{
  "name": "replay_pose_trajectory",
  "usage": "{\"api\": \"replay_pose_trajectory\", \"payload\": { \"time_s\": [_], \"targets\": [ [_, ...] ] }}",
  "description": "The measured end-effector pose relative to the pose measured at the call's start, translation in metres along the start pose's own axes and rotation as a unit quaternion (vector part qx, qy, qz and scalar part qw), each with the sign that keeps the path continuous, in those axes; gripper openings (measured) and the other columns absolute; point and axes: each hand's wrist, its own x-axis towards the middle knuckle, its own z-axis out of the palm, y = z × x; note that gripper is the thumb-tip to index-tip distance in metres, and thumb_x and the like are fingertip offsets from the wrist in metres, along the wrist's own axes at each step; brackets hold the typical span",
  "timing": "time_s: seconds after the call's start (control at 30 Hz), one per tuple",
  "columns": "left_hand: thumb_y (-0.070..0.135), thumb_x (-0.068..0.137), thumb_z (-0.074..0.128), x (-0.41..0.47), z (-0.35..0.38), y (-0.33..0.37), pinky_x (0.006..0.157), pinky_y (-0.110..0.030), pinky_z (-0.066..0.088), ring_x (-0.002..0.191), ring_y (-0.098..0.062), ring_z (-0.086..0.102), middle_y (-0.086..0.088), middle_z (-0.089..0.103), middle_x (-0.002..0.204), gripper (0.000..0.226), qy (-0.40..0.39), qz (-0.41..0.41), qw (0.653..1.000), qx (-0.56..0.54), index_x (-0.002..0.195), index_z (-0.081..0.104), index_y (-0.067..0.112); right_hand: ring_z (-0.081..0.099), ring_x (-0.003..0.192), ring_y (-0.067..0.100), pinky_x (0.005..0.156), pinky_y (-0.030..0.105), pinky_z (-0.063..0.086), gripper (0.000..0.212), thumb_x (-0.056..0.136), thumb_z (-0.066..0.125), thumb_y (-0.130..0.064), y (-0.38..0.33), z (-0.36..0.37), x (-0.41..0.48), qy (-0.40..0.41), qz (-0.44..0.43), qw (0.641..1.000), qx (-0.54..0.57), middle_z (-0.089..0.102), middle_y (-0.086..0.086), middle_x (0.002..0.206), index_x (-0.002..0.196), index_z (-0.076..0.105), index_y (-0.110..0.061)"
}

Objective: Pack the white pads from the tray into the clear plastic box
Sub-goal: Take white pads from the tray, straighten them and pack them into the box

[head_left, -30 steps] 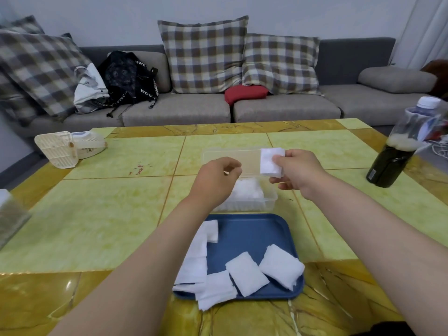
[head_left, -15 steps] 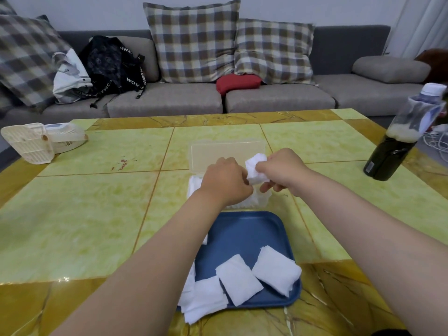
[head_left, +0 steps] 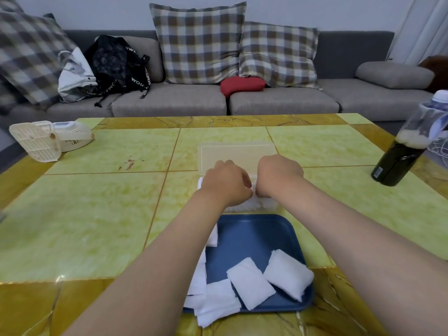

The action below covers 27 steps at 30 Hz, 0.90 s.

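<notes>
We see two bare arms come up from the bottom of the frame to the middle. The left hand (head_left: 225, 183) and the right hand (head_left: 278, 177) sit side by side, very close, over the clear plastic box (head_left: 276, 206) in the middle of the frame. We only see the backs of the hands. The fingers of both hands bend down toward the box and hide there, so we cannot tell if they are open, closed or holding a pad. A row of white pads (head_left: 244, 206) shows through the box wall just under the wrists. The clear lid (head_left: 235, 152) is open and shows just above the hands. Right below the box lies the blue tray (head_left: 254, 234) on the yellow and green bench (head_left: 97, 214). More pads lie low in the tray: a puffy pad (head_left: 288, 278) on the right, a second pad (head_left: 249, 283) touching it, and a flat pad (head_left: 218, 304) that hangs over the bottom rim. A few more peek out beside the left arm. At the right edge of the frame a dark bottle (head_left: 402, 154) stands on the bench, well apart from the box. At the left edge lies a small white fan (head_left: 48, 139). Across the top runs a grey sofa (head_left: 169, 100) with checked pillows (head_left: 198, 42), a red cushion (head_left: 242, 84) and a black bag (head_left: 116, 64).
</notes>
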Motion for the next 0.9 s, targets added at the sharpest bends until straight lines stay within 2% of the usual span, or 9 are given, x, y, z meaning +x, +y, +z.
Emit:
{"api": "replay_pose_trajectory", "payload": {
  "time_s": [0.17,0.27,0.37,0.47,0.57,0.7,0.77,0.83,0.9],
  "targets": [
    [0.045,0.092,0.057,-0.006,0.002,-0.006,0.091,-0.034,0.042,0.116,-0.023,0.046,-0.002,0.058,0.113,0.028,0.017,0.031,0.999,-0.017,0.115,0.071,0.037,0.054,0.059,0.017,0.054,0.025,0.041,0.024,0.085,0.068,-0.032,0.005,0.001,0.002,-0.069,0.024,0.991,0.112,0.061,0.000,0.074,0.074,0.058,-0.014],
    [0.038,0.098,0.050,-0.009,0.001,-0.008,0.096,-0.035,0.043,0.120,-0.022,0.047,0.000,0.064,0.118,0.033,0.030,0.027,0.997,-0.062,0.127,0.067,0.032,0.044,0.048,0.020,0.048,0.024,0.034,0.029,0.091,0.054,-0.017,0.013,-0.010,0.002,-0.105,0.032,0.975,0.192,0.057,0.004,0.055,0.065,0.060,-0.007],
    [0.032,0.099,0.054,-0.010,0.003,-0.010,0.097,-0.034,0.045,0.120,-0.021,0.050,0.000,0.064,0.121,0.031,0.064,0.034,0.995,-0.063,0.127,0.067,0.026,0.046,0.047,0.020,0.046,0.024,0.035,0.026,0.088,0.057,-0.009,0.018,-0.011,0.002,-0.091,0.035,0.983,0.154,0.052,0.001,0.042,0.062,0.063,-0.009],
    [0.031,0.096,0.060,-0.010,0.008,-0.006,0.092,-0.028,0.042,0.117,-0.019,0.048,0.000,0.062,0.118,0.029,0.073,0.054,0.994,-0.060,0.122,0.071,0.025,0.055,0.053,0.021,0.048,0.024,0.040,0.021,0.082,0.071,-0.014,0.015,0.000,0.006,-0.063,0.039,0.991,0.115,0.059,0.004,0.059,0.063,0.061,-0.011],
    [0.031,0.095,0.059,-0.010,0.012,0.000,0.092,-0.031,0.044,0.113,-0.020,0.046,0.001,0.062,0.114,0.027,0.055,0.062,0.996,-0.040,0.118,0.074,0.028,0.052,0.047,0.019,0.045,0.023,0.036,0.018,0.080,0.072,-0.013,0.015,0.007,0.007,-0.052,0.038,0.987,0.145,0.057,0.004,0.055,0.064,0.062,-0.010],
    [0.033,0.098,0.054,-0.010,0.010,0.002,0.094,-0.032,0.043,0.116,-0.021,0.044,0.000,0.060,0.120,0.030,0.028,0.061,0.998,-0.020,0.122,0.071,0.029,0.054,0.049,0.019,0.049,0.024,0.038,0.015,0.083,0.064,-0.008,0.025,0.011,0.005,-0.073,0.015,0.979,0.190,0.065,0.006,0.056,0.087,0.079,-0.008],
    [0.033,0.099,0.053,-0.014,0.007,0.000,0.094,-0.030,0.041,0.116,-0.019,0.045,0.001,0.060,0.123,0.030,0.024,0.071,0.997,-0.020,0.123,0.070,0.029,0.051,0.053,0.023,0.051,0.025,0.037,0.020,0.081,0.055,-0.002,0.034,0.013,0.004,-0.037,0.001,0.973,0.228,0.071,0.010,0.070,0.075,0.073,-0.007],
    [0.032,0.098,0.054,-0.022,0.002,-0.001,0.094,-0.029,0.041,0.115,-0.018,0.047,0.002,0.061,0.122,0.029,0.038,0.088,0.995,-0.019,0.122,0.069,0.027,0.044,0.054,0.022,0.050,0.026,0.033,0.026,0.081,0.050,-0.002,0.042,0.011,-0.001,0.014,-0.034,0.965,0.261,0.061,0.007,0.063,0.057,0.053,-0.010],
    [0.032,0.097,0.057,-0.032,-0.005,0.001,0.089,-0.028,0.042,0.110,-0.016,0.049,0.004,0.062,0.116,0.025,0.056,0.106,0.993,-0.021,0.118,0.070,0.027,0.044,0.056,0.019,0.052,0.026,0.036,0.027,0.085,0.051,-0.008,0.046,0.004,-0.012,0.021,-0.097,0.960,0.263,0.055,0.010,0.060,0.059,0.057,-0.007]
  ]
}}
